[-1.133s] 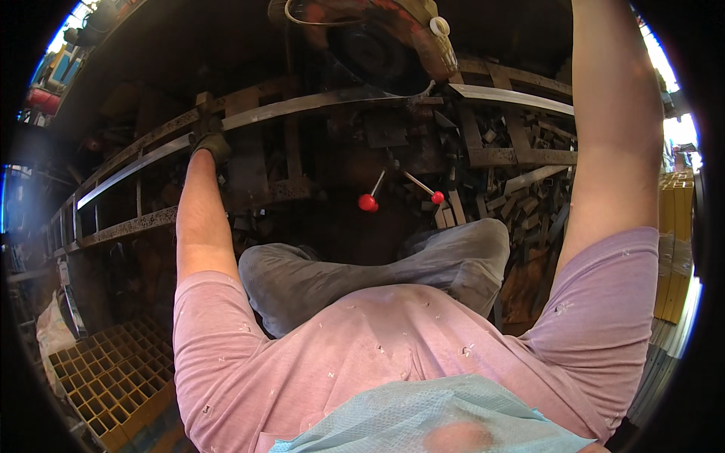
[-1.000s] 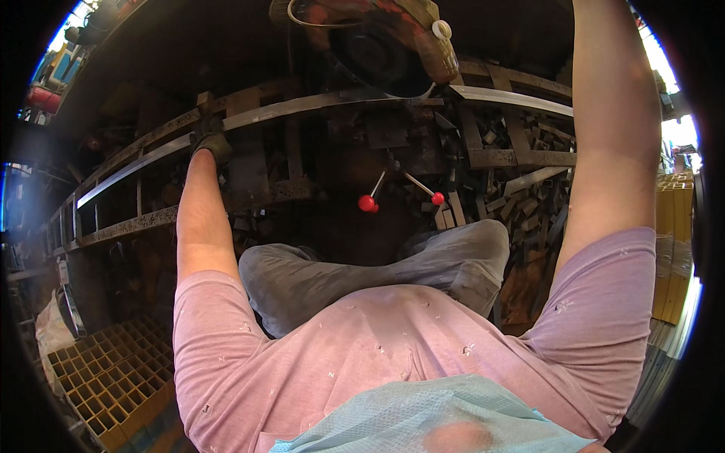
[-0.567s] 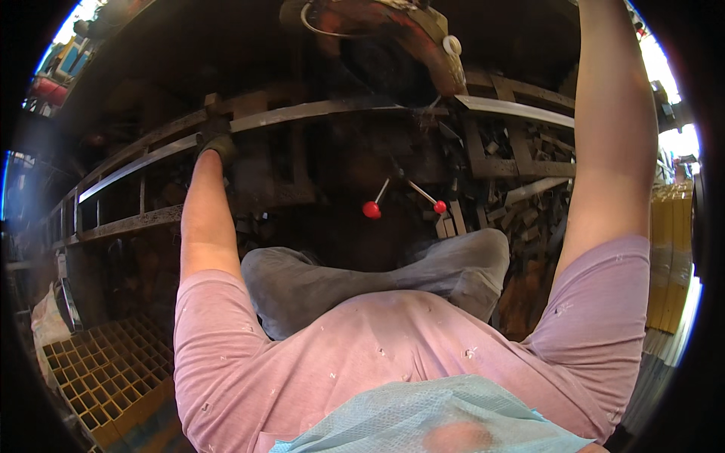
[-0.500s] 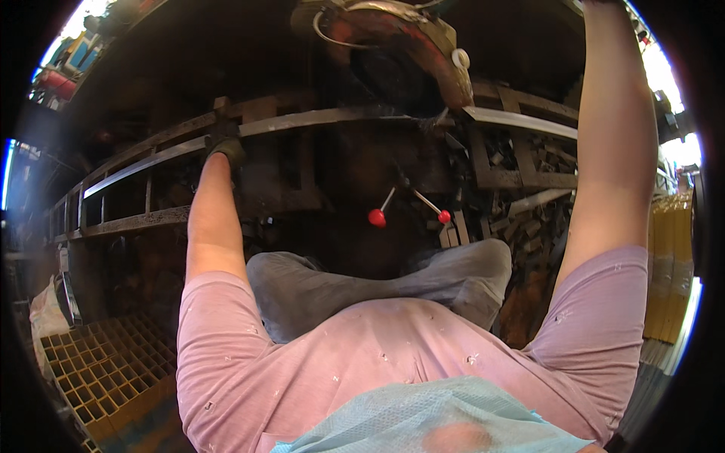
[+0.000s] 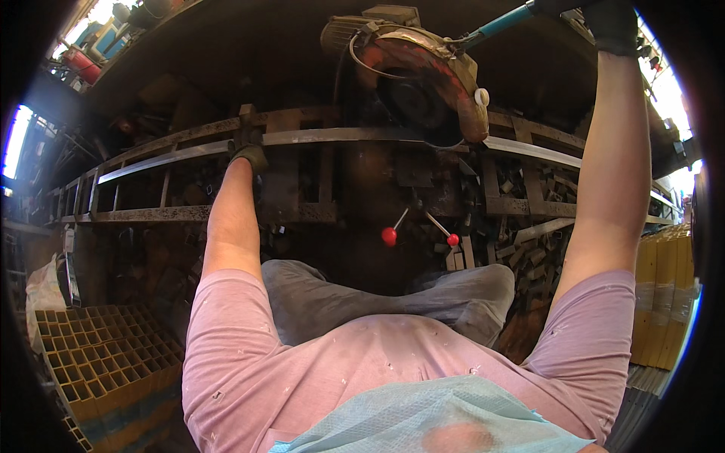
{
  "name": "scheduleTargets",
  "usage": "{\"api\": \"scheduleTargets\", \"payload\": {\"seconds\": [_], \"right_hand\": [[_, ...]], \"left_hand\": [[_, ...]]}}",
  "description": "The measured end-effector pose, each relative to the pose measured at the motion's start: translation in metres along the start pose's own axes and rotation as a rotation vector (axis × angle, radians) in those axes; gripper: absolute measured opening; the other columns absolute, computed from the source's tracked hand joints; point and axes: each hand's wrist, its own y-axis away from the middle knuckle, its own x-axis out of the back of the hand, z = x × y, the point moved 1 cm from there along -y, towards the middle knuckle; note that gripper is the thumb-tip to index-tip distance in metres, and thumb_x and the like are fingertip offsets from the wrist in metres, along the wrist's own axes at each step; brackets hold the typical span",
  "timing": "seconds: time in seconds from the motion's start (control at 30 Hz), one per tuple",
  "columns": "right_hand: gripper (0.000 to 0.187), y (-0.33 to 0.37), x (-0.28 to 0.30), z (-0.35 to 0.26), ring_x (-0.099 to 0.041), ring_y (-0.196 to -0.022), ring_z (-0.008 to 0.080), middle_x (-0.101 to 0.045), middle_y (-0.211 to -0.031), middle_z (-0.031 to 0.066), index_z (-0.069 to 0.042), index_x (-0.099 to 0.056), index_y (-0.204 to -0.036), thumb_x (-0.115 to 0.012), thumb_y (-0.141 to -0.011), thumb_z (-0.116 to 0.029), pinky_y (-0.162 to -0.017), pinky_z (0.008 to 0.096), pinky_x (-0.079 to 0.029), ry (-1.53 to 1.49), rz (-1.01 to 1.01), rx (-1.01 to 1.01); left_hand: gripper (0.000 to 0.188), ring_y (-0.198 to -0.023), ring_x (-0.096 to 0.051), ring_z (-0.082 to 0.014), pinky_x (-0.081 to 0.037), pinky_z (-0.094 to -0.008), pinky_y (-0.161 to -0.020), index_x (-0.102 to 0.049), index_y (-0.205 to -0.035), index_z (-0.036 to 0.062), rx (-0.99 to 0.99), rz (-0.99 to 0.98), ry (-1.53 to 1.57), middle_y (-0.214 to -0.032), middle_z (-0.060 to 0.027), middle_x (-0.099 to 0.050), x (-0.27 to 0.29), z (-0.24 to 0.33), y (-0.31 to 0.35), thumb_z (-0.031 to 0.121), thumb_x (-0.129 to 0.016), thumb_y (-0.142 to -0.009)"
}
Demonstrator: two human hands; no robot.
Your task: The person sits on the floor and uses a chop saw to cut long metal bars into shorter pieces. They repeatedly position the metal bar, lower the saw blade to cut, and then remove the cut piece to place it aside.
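My left hand [image 5: 251, 153], in a dark glove, is closed around a long pale metal bar [image 5: 317, 136] that lies along a rack; its fingertips are hard to make out in the shadow. My right arm reaches up to the far right, where my gloved right hand [image 5: 612, 29] grips the dark end of a blue lever handle [image 5: 498, 26]. That handle joins a cut-off saw [image 5: 445, 60] with a worn reddish guard, over the bar. The saw's lower edge is beside the bar, and whether the blade touches it is hidden.
Two red-knobbed levers [image 5: 389, 236] stand before my knees. The rusty ladder-like rack [image 5: 151, 215] runs left and right. Metal offcuts [image 5: 540, 260] lie heaped at right. Stacked rectangular tubes [image 5: 98, 355] stand lower left; wrapped yellowish lengths [image 5: 664, 294] stand at right.
The view has shifted, so the scene sits lower and further right, bringing the blue handle and my right hand into sight. The saw appears slightly closer to the bar. My left hand stays on it.
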Motion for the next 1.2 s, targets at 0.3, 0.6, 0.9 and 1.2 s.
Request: {"api": "scheduleTargets", "payload": {"seconds": [0.3,0.6,0.9,1.2], "right_hand": [[0.024,0.01,0.006,-0.018,-0.061,-0.066,0.0124,-0.057,-0.076,-0.0022,-0.002,-0.067,-0.116,-0.051,-0.113,-0.02,-0.059,0.0292,-0.053,0.433,0.011,0.104],[0.034,0.013,0.035,-0.002,-0.046,-0.058,0.0108,-0.047,-0.068,-0.0048,-0.018,-0.058,-0.087,-0.047,-0.115,-0.033,-0.054,0.0289,-0.039,-0.276,-0.004,-0.135],[0.053,0.012,0.133,0.028,-0.073,-0.109,0.041,-0.078,-0.109,0.0162,0.003,-0.064,-0.136,-0.058,-0.11,-0.043,-0.111,0.0634,-0.052,-0.383,0.0,-0.467],[0.041,0.033,0.14,0.017,-0.073,-0.108,0.0383,-0.078,-0.105,0.014,0.005,-0.07,-0.125,-0.056,-0.111,-0.031,-0.111,0.06,-0.053,-0.55,-0.121,-0.383]], "left_hand": [[0.094,-0.165,-0.018,-0.0417,-0.019,-0.0543,-0.134,-0.031,-0.167,0.0098,-0.05,-0.082,0.082,-0.179,-0.0197,-0.017,0.014,0.0,0.005,0.017,-0.069,-0.082],[0.089,-0.164,-0.019,-0.0415,-0.021,-0.0535,-0.134,-0.034,-0.166,0.0105,-0.038,-0.005,0.064,-0.179,-0.0198,-0.018,0.001,-0.004,-0.001,0.015,-0.067,-0.084],[0.094,-0.168,-0.007,-0.038,-0.013,-0.0564,-0.135,-0.025,-0.172,0.0153,-0.023,-0.033,0.061,-0.182,-0.0134,-0.01,0.006,-0.001,0.003,0.02,-0.063,-0.087],[0.095,-0.165,-0.019,-0.0369,-0.021,-0.0563,-0.132,-0.031,-0.168,0.0123,-0.02,-0.041,0.054,-0.177,-0.0183,-0.021,0.023,0.003,0.011,0.02,-0.071,-0.083]]}}
